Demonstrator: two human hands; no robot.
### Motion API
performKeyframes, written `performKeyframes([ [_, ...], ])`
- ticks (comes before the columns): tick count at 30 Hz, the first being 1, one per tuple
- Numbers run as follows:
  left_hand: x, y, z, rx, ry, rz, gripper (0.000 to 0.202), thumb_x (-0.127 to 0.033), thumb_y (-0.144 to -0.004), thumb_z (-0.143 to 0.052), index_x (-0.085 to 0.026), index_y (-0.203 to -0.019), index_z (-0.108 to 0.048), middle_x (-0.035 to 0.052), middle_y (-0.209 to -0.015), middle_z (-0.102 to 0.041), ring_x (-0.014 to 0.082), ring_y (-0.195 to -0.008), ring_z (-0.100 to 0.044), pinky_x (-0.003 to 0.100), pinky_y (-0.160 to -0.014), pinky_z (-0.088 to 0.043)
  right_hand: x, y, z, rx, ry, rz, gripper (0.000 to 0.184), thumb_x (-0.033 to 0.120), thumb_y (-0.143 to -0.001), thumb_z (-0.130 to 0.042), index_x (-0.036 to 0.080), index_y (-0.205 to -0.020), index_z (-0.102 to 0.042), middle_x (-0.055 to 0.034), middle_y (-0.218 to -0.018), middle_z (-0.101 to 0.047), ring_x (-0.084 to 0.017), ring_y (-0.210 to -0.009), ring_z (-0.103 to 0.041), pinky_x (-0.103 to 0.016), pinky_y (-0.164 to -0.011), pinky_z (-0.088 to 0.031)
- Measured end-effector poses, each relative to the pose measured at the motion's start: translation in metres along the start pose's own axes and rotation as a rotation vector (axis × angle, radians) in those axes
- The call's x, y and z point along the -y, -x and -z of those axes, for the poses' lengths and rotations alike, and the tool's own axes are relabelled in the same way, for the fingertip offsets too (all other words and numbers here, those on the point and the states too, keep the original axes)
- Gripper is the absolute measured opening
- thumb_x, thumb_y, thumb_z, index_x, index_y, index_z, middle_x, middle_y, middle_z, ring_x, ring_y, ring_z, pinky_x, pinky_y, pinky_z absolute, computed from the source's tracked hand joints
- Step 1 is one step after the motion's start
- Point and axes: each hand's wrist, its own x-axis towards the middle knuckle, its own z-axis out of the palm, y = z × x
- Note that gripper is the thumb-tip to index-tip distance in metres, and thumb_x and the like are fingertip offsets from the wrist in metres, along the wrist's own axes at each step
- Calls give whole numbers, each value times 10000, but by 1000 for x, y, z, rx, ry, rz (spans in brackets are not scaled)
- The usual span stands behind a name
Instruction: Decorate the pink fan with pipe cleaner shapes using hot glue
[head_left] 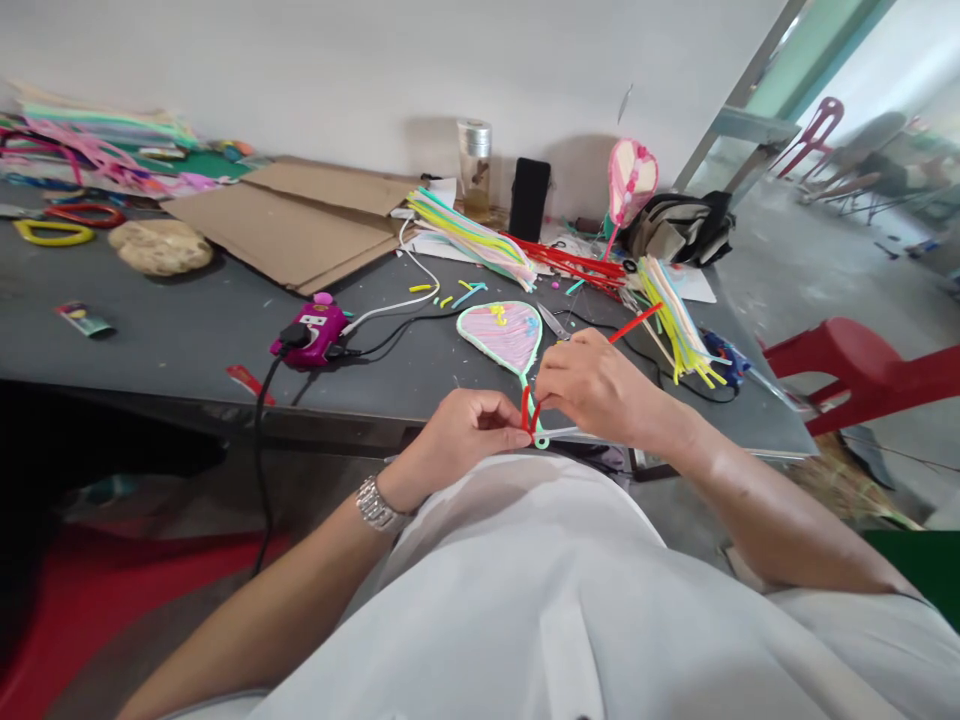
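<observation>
Together at twelve o'clock, our left hand and right hand pinch a red pipe cleaner against a green-stemmed pink paddle-shaped frame.

A flattened cardboard sheet lies on the gray table near a lumpy tan block. A glass jar, black phone and cloth bag sit farther back, and a red plastic chair stands off to the right.
</observation>
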Motion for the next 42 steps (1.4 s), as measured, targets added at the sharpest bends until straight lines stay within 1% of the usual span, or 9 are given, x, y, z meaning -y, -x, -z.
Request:
performKeyframes([
  [6,9,-3,3,-60,32,9,210,-333,-739,-765,-137,-722,-692,17,-649,-672,115,-594,-554,221,-565,-419,27,-10,11,-2,240,93,303,99,-989,-449,186,-769,-636,-43,-765,-602,-194,-722,-445,-383,-757,-265],
  [12,13,-6,5,-169,147,-8,217,-346,-718,-765,-141,-755,-706,-7,-624,-628,101,-552,-505,225,-533,-431,51,2,6,-87,264,22,347,55,-996,-404,179,-764,-630,-51,-771,-618,-193,-731,-461,-378,-758,-288],
  [17,11,-4,1,-262,192,-14,246,-376,-728,-769,-134,-768,-745,4,-645,-636,98,-562,-474,232,-541,-434,53,20,-21,-208,137,-102,283,73,-984,-477,187,-754,-598,-38,-776,-642,-175,-752,-514,-363,-789,-326],
  [21,12,-4,-3,-281,245,-23,258,-392,-741,-780,-141,-741,-721,24,-716,-674,100,-578,-486,237,-550,-437,51,29,-44,-344,-12,-158,250,101,-992,-518,181,-775,-614,-51,-818,-686,-172,-772,-570,-354,-784,-370],
  [25,11,-1,-3,-230,265,-49,241,-380,-784,-764,-147,-754,-712,21,-716,-663,111,-612,-516,238,-589,-444,43,36,-59,-449,-381,-290,153,142,-958,-598,185,-834,-678,-50,-841,-694,-180,-821,-623,-332,-779,-443],
  [29,6,4,0,-153,155,-85,201,-345,-817,-731,-147,-781,-740,1,-627,-608,116,-608,-507,234,-593,-421,24,37,-60,-316,-843,-462,108,246,-890,-715,186,-800,-715,-15,-788,-675,-154,-737,-610,-284,-695,-461],
  [34,1,8,-1,-70,64,-89,167,-307,-788,-736,-148,-738,-741,35,-702,-679,127,-639,-555,232,-598,-424,-5,24,-39,39,-986,-356,193,330,-869,-740,161,-776,-719,-11,-776,-668,-139,-727,-594,-259,-682,-448],
  [38,3,10,-3,-51,-33,-119,145,-278,-766,-744,-156,-687,-738,43,-751,-705,138,-672,-601,228,-615,-444,-13,7,-23,133,-868,-221,120,220,-896,-680,168,-793,-713,-9,-814,-671,-141,-775,-614,-260,-725,-453],
  [42,7,9,-1,-112,-129,-126,124,-256,-761,-748,-165,-679,-730,39,-737,-724,141,-656,-611,225,-608,-443,-4,-5,-9,118,-490,-118,139,95,-913,-617,162,-812,-686,-15,-831,-657,-143,-792,-594,-272,-746,-399],
])
